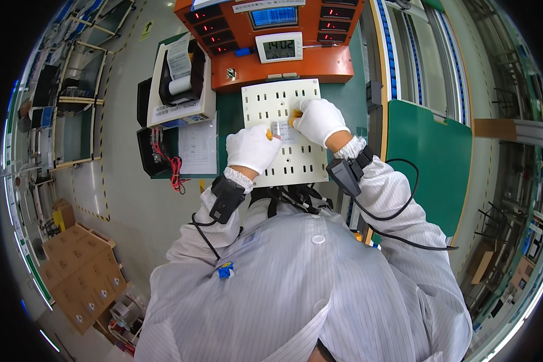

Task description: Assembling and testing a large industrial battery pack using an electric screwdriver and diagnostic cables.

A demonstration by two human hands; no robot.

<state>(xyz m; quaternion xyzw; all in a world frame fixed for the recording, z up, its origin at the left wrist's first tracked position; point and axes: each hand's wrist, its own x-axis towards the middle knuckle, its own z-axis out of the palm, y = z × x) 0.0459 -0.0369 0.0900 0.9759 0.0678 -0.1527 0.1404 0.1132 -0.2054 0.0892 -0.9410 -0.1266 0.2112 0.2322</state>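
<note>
1. The cream slotted panel (pixel 295 151) lies flat near the middle of the green tabletop (pixel 229 108), its near end at or just past the front edge. A small pale label (pixel 285 133) rests about the panel's centre, between the two hands.
2. The left hand (pixel 253 148), white-gloved with orange-covered fingertips, bears on the panel's left side beside the label. Its fingers are curled; whether they grip the label's edge, one cannot tell.
3. The right hand (pixel 321 122), gloved likewise, bends over the label's upper right. Thumb and forefinger come close together, but whether they pinch anything cannot be told.
4. Behind the panel, along the tabletop's back edge, stands the orange instrument (pixel 320 70) with a white desk clock (pixel 279 48) before it. Toward the left edge are a printer (pixel 190 107), a printed sheet (pixel 198 146) and red leads (pixel 176 175) at the front left corner.
5. Possible trouble: the label could crease or sit crooked if the two hands pull unevenly; the panel could tip or slide if pressed hard at its near end; the loose cable (pixel 417 175) by the right forearm could snag.
6. The gloves hide the inner fingers and some slots; the label's print is too small to read; the instrument's top is cut off.
</note>
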